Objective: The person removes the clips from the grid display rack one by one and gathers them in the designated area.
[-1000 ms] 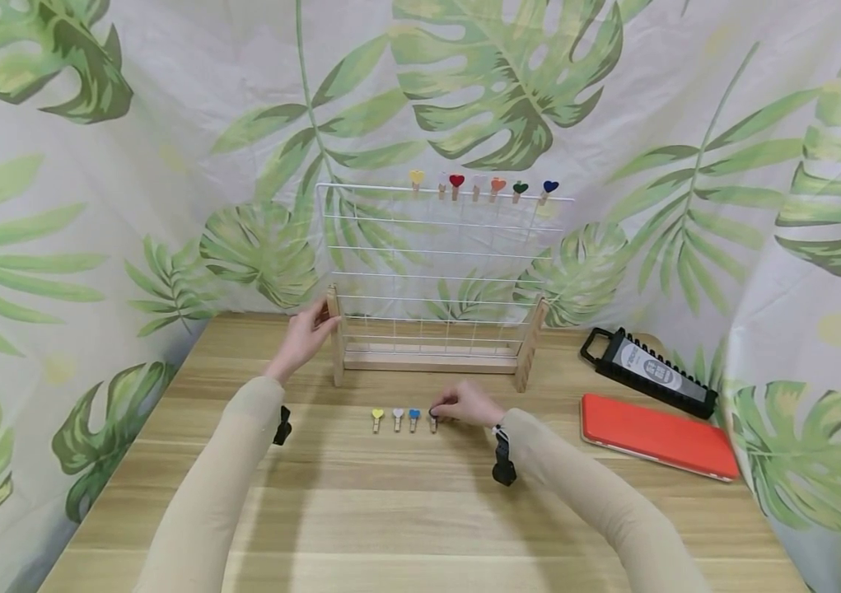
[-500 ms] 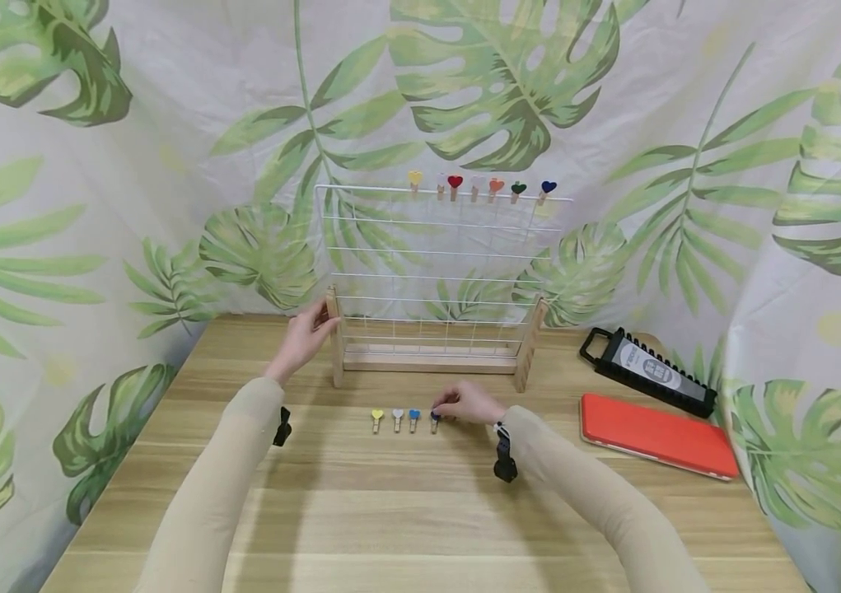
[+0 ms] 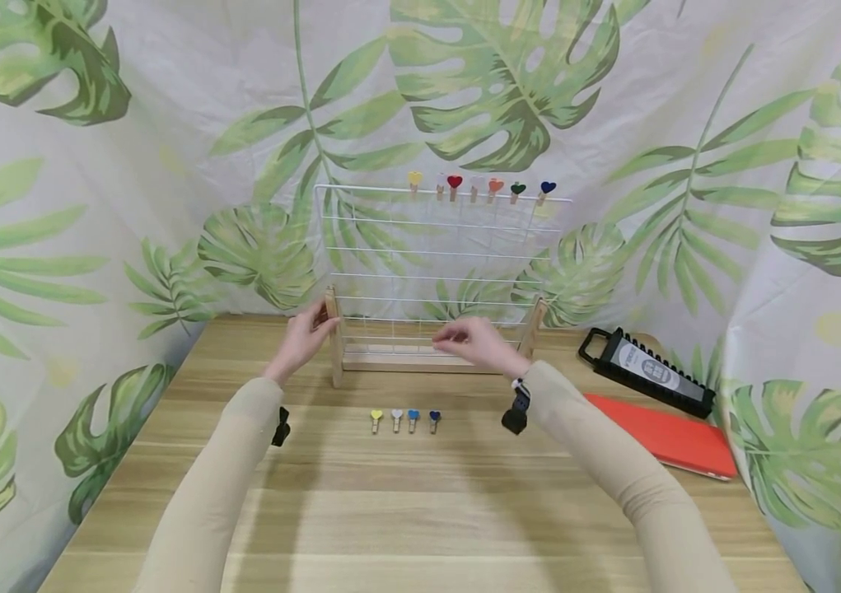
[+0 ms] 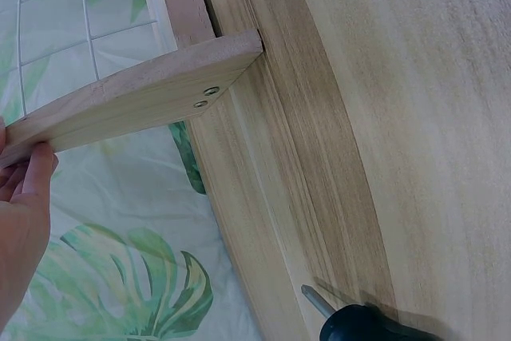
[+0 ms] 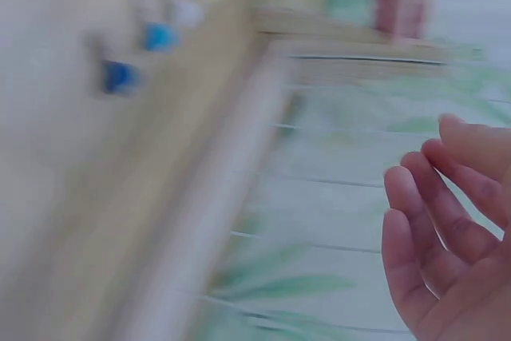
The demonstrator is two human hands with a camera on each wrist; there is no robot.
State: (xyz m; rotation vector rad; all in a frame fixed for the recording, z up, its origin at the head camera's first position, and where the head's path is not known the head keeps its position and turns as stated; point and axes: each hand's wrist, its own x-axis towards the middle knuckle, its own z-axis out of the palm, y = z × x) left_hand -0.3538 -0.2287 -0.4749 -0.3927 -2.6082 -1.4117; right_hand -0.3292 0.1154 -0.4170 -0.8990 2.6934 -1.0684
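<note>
**Left hand grips wooden post; right hand hangs free above a row of heart clips**

The left hand (image 3: pixel 306 331) grasps the flat-sided left post (image 3: pixel 336 354) of an upright rack, fingertips pressed to the pale, squared wood. Two round metal screws (image 4: pixel 211 91) sit in that post's outer face near its lower end. The right hand (image 3: pixel 475 340) holds nothing: its fingers curve loosely, thumb apart from them, in front of the lower part of the thin white wire grid (image 3: pixel 420 277). A smooth wooden crossbar (image 3: pixel 390 361) joins the left post to the right post (image 3: pixel 534 317).

On the striped wood-grain counter (image 3: pixel 361 527), before the rack, four small wooden clips topped with hearts lie in a row: a yellow clip (image 3: pixel 376 417), a whitish clip (image 3: pixel 397 417), a bright blue clip (image 3: pixel 413 417) and a dark blue clip (image 3: pixel 434 417). Seven more heart clips stand along the grid's top wire, among them a red clip (image 3: pixel 454 182), an orange clip (image 3: pixel 495 187) and a green clip (image 3: pixel 517 189).

To the right lie a ridged black holder (image 3: pixel 646 372) with a looped end and a flat, rectangular red case (image 3: pixel 675 436), partly covered by the right sleeve (image 3: pixel 598 445). Creased, leaf-printed fabric (image 3: pixel 249 82) hangs behind.
</note>
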